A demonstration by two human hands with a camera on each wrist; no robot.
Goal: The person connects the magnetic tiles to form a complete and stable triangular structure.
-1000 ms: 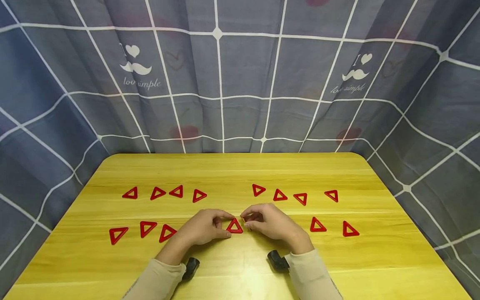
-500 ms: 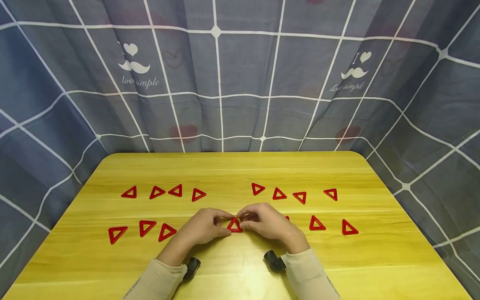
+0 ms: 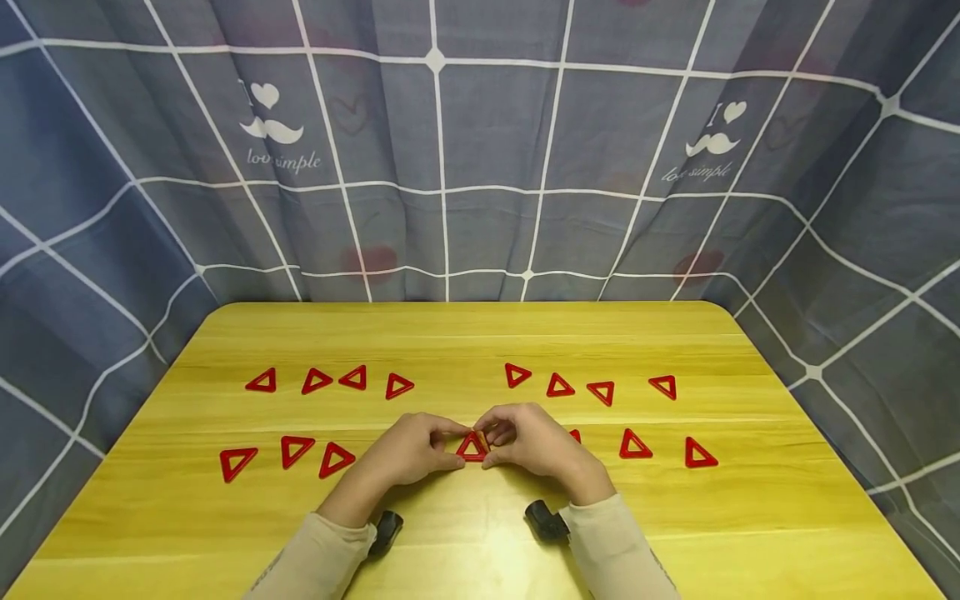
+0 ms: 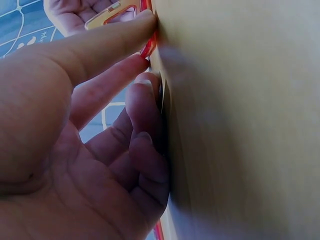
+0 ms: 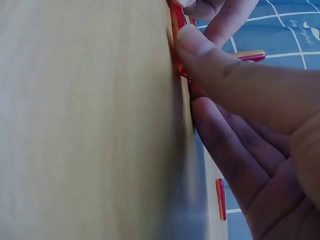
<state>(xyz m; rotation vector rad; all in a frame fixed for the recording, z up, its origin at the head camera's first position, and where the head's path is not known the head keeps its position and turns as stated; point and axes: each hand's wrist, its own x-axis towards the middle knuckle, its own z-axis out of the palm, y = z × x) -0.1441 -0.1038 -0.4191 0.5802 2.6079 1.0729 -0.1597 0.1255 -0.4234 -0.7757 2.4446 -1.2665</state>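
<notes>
A red triangle tile [image 3: 472, 447] with an open centre lies flat on the wooden table [image 3: 480, 533], between both hands. My left hand [image 3: 408, 450] pinches it from the left, index finger at its top corner and thumb at its lower left corner. On its other side, my right hand [image 3: 528, 437] holds a second triangle tile [image 4: 95, 21], which stands up from the table along the flat one's right edge. From the head this second tile shows only as a thin orange-red strip. The right thumb [image 5: 200, 42] presses close to the flat tile's edge in the right wrist view.
More red triangles lie flat in two rows: several at the back left [image 3: 317, 381], several at the back right [image 3: 559, 385], several at the front left [image 3: 238, 463] and others at the front right [image 3: 635, 444]. A grey checked curtain [image 3: 487, 150] hangs behind the table.
My right hand has moved left with its tile, up against the flat triangle, partly uncovering another triangle behind its wrist. Its thumb has shifted down towards the lower right corner. My left hand stays put.
</notes>
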